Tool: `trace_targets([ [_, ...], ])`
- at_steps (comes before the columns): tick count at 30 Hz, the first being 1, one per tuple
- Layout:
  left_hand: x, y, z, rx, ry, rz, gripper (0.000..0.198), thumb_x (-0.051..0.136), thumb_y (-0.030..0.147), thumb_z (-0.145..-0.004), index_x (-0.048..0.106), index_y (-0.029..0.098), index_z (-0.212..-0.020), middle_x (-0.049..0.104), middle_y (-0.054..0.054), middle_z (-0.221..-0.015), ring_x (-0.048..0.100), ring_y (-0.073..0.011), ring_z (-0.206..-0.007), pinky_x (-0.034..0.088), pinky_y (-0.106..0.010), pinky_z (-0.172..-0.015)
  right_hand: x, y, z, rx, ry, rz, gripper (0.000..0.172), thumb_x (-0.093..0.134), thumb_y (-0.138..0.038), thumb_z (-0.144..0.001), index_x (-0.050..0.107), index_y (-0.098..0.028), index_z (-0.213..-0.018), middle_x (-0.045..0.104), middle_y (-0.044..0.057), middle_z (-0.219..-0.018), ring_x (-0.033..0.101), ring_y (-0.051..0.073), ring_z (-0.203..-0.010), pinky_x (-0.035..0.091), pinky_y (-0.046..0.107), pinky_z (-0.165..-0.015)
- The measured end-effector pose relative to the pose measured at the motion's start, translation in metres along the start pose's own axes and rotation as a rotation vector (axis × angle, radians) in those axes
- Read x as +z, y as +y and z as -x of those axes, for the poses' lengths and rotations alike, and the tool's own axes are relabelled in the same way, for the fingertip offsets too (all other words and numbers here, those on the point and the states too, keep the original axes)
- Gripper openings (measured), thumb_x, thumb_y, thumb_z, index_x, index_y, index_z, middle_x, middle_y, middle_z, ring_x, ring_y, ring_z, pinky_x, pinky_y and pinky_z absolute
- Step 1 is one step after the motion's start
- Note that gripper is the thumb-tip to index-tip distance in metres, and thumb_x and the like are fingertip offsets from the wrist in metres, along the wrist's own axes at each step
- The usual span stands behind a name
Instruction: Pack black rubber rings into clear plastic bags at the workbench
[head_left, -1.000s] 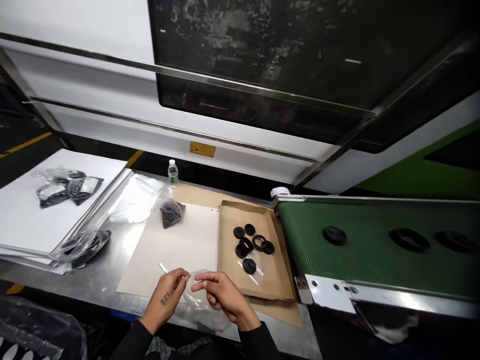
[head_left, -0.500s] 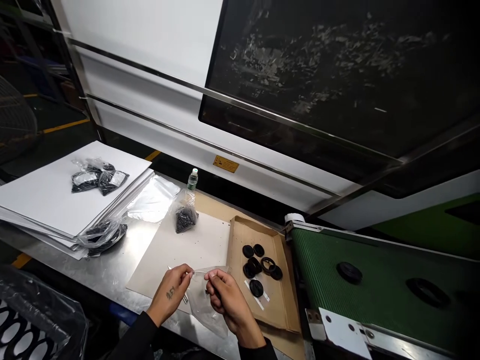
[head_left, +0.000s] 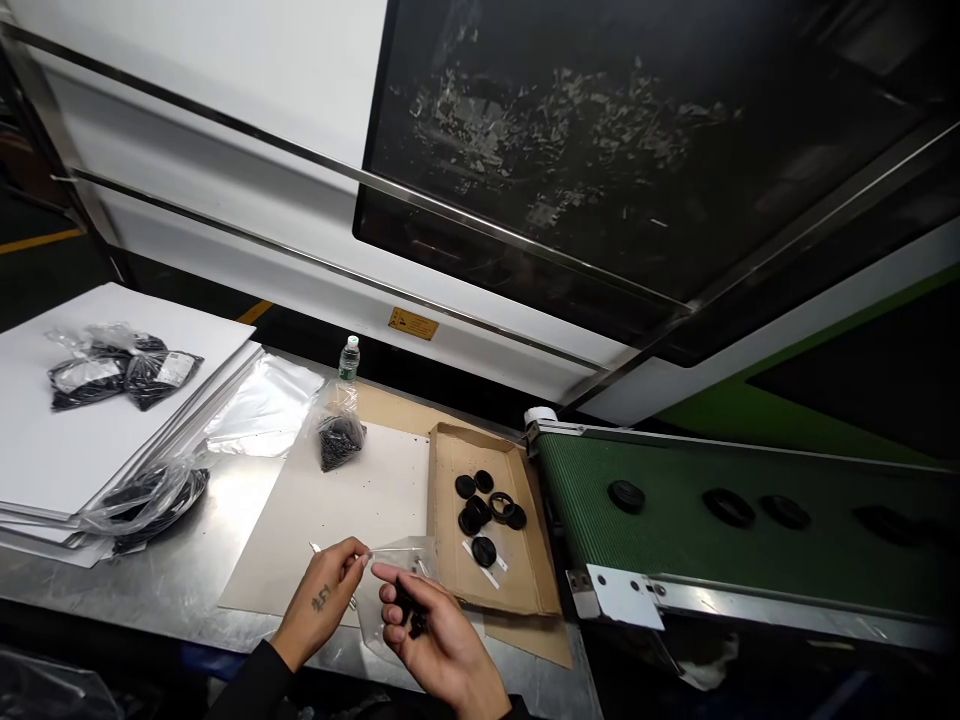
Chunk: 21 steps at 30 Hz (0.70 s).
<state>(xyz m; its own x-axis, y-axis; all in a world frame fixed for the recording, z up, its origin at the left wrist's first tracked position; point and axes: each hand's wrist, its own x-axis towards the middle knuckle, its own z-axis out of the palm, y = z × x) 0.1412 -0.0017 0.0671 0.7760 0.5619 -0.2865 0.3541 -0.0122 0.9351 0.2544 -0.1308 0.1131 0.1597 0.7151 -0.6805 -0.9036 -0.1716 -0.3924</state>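
Observation:
My left hand (head_left: pixel 319 600) is closed, its thumb and forefinger pinching the rim of a clear plastic bag (head_left: pixel 373 612) at the near edge of the table. My right hand (head_left: pixel 454 645) is turned partly palm up beside the bag. Its fingers curl around several small black parts (head_left: pixel 412 612); their exact shape is too small to tell. The right fingertips are close to the bag's rim, and I cannot tell whether they touch it. A thin metal tool (head_left: pixel 351 602) lies partly hidden behind my left hand.
A cardboard tray (head_left: pixel 525 590) holds several black round parts. To its right, a green conveyor belt (head_left: pixel 600 540) carries more of them. A filled bag (head_left: pixel 340 442) and a water bottle (head_left: pixel 349 362) stand behind. Bagged black parts (head_left: pixel 157 370) lie on white sheets (head_left: pixel 97 450) at left.
My right hand has let go of the bag's rim and turned, showing black parts in its palm. The view has swung right; more round parts show on the belt.

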Motion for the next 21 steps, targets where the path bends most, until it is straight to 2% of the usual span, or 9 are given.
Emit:
trace_targets([
  [3, -0.002, 0.001, 0.001, 0.002, -0.007, 0.003, 0.038, 0.039, 0.053, -0.089, 0.061, 0.021, -0.085, 0.049, 0.004, -0.061, 0.045, -0.0159, -0.060, 0.030, -0.029, -0.059, 0.002, 0.002, 0.004, -0.043, 0.020, 0.096, 0.038, 0.066, -0.024, -0.081, 0.061, -0.003, -0.112, 0.058, 0.006, -0.081, 0.052, 0.006, -0.063, 0.039, 0.018, -0.055],
  [7, -0.004, 0.003, 0.005, 0.008, -0.003, -0.005, 0.040, 0.038, 0.054, -0.089, 0.061, 0.022, -0.086, 0.048, 0.004, -0.060, 0.045, -0.0162, -0.059, 0.030, -0.029, -0.059, -0.001, 0.006, -0.004, -0.181, 0.136, 0.397, 0.035, 0.067, -0.042, -0.079, 0.062, -0.011, -0.094, 0.053, -0.002, -0.060, 0.034, 0.004, -0.044, 0.020, 0.018, -0.039],
  [10, -0.005, 0.005, 0.008, 0.014, 0.003, -0.013, 0.039, 0.037, 0.053, -0.090, 0.061, 0.022, -0.085, 0.047, 0.005, -0.060, 0.044, -0.0161, -0.059, 0.029, -0.030, -0.059, -0.006, 0.007, -0.013, -0.212, 0.240, 0.643, 0.044, 0.063, -0.057, -0.076, 0.061, -0.014, -0.088, 0.047, -0.006, -0.049, 0.024, 0.004, -0.037, 0.010, 0.022, -0.037],
  [13, -0.006, 0.006, 0.009, 0.026, 0.012, -0.025, 0.039, 0.037, 0.053, -0.090, 0.060, 0.022, -0.084, 0.048, 0.004, -0.060, 0.045, -0.0162, -0.059, 0.029, -0.030, -0.059, -0.010, 0.006, -0.018, -0.261, 0.282, 0.813, 0.054, 0.057, -0.066, -0.076, 0.064, -0.013, -0.087, 0.038, -0.008, -0.048, 0.021, 0.004, -0.040, 0.009, 0.024, -0.041],
  [16, -0.007, 0.006, 0.010, 0.041, 0.022, -0.035, 0.038, 0.037, 0.052, -0.091, 0.060, 0.022, -0.083, 0.051, 0.003, -0.061, 0.047, -0.0170, -0.061, 0.030, -0.030, -0.061, -0.010, 0.005, -0.019, -0.290, 0.285, 0.909, 0.059, 0.052, -0.068, -0.077, 0.065, -0.011, -0.088, 0.036, -0.007, -0.052, 0.025, 0.005, -0.045, 0.012, 0.025, -0.044],
  [19, -0.009, 0.007, 0.012, 0.055, 0.029, -0.037, 0.037, 0.037, 0.050, -0.091, 0.060, 0.022, -0.083, 0.054, 0.002, -0.065, 0.049, -0.0177, -0.064, 0.031, -0.030, -0.062, -0.007, 0.006, -0.019, -0.274, 0.272, 0.933, 0.057, 0.052, -0.064, -0.079, 0.063, -0.011, -0.098, 0.038, -0.007, -0.054, 0.027, 0.006, -0.046, 0.014, 0.025, -0.044],
  [21, -0.010, 0.008, 0.014, 0.059, 0.029, -0.037, 0.036, 0.037, 0.048, -0.091, 0.059, 0.022, -0.082, 0.055, 0.002, -0.066, 0.050, -0.0178, -0.065, 0.030, -0.030, -0.061, -0.004, 0.007, -0.018, -0.249, 0.275, 0.891, 0.050, 0.055, -0.057, -0.080, 0.060, -0.013, -0.102, 0.038, -0.008, -0.053, 0.026, 0.006, -0.045, 0.013, 0.024, -0.044],
])
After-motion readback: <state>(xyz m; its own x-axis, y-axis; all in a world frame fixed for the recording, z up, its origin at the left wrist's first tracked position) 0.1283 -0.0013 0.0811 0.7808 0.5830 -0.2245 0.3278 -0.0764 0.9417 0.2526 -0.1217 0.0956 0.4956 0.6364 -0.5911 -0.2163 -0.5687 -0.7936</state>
